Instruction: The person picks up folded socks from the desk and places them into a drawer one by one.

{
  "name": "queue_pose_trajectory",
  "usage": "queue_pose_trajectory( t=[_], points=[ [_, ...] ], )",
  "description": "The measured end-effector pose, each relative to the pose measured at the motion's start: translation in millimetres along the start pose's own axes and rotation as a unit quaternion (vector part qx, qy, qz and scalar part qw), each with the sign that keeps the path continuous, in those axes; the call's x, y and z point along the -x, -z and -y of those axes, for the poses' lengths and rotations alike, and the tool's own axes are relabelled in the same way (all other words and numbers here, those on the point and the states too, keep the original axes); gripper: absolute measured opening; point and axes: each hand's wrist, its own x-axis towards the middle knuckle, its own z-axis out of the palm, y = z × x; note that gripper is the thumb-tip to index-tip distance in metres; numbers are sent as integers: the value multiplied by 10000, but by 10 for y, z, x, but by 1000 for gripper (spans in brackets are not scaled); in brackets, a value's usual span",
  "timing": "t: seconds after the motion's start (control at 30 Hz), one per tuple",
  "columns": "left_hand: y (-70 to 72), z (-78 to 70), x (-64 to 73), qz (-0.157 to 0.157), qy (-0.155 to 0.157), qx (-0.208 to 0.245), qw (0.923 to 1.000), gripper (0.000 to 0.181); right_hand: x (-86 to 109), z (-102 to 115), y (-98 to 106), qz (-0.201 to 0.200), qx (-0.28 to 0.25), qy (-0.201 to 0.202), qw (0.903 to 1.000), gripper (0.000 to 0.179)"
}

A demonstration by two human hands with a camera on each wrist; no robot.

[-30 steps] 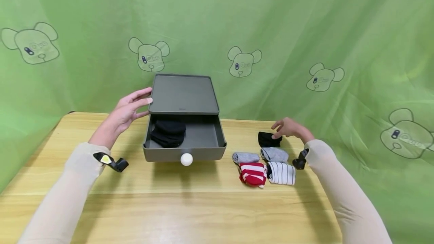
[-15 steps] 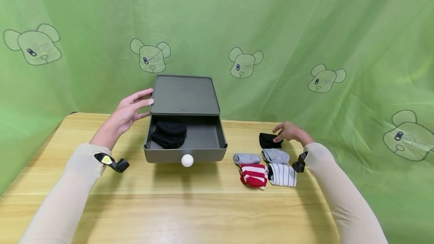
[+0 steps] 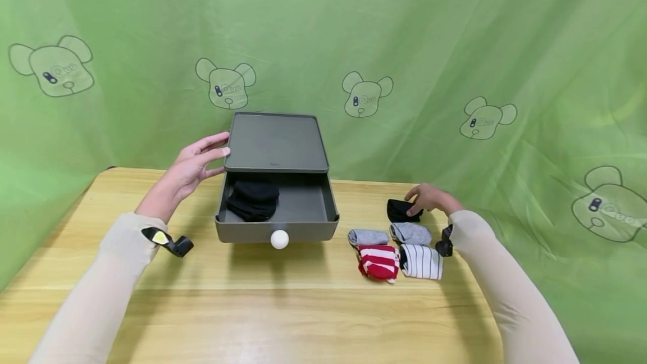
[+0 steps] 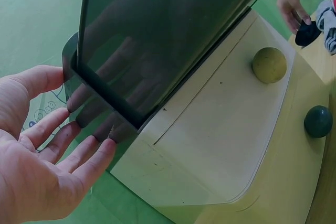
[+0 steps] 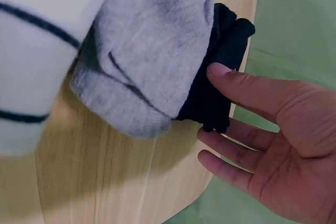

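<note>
My left hand [image 3: 188,168] touches the left side of a grey drawer box [image 3: 277,142], its fingers fairly straight; in the left wrist view the fingertips rest at the box's dark edge. The drawer [image 3: 300,198] is pulled out, and a folded black sock bundle [image 3: 251,201] lies in its left part. On the right, my right hand [image 3: 429,198] pinches a black folded sock [image 3: 398,210]. In the right wrist view the thumb [image 5: 252,87] lies on top of this sock, with fingers at its lower edge. A grey folded sock [image 5: 152,51] lies against it there.
In front of the black sock lie two grey rolled socks [image 3: 368,237], a red-and-white striped one [image 3: 379,263] and a white one with dark stripes [image 3: 422,261]. A round white knob [image 3: 279,239] sticks out from the drawer front. Green curtain [image 3: 404,32] hangs behind the wooden table [image 3: 263,319].
The right hand has shifted slightly and settled closer over the black sock, its fingers drawing in on it. The left hand stays at the box, and the view has shifted a little.
</note>
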Motion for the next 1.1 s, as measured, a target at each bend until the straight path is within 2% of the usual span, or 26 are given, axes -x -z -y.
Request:
queue_pose_trajectory(
  t=[0.17, 0.27, 0.37, 0.7, 0.8, 0.93, 1.1],
  points=[
    [-6, -1, -6, -5, -8, -34, 10000, 66, -32, -14, 0, -12, 363, -24, 9993, 59],
    [-11, -4, -7, 6, -13, -40, 10000, 66, -39, 3, -21, -61, 477, -279, 9985, 61],
    [-12, -6, -9, 13, -2, -21, 10000, 66, -52, -7, -38, -98, 619, -333, 9975, 62],
    [-8, -7, 3, 30, 10, -92, 10000, 66, -67, -13, -67, -332, 383, -254, 9984, 46],
    [-9, -7, 2, 36, -12, -126, 9999, 66, -40, 23, -8, -413, 18, -227, 9989, 44],
    [1, 0, 6, 21, 27, -87, 10000, 66, 17, 153, 149, -647, -352, 55, 9973, 47],
    [4, 2, -6, 29, 24, -62, 10000, 66, 127, 471, 409, -874, -458, 381, 9944, 53]
  ],
)
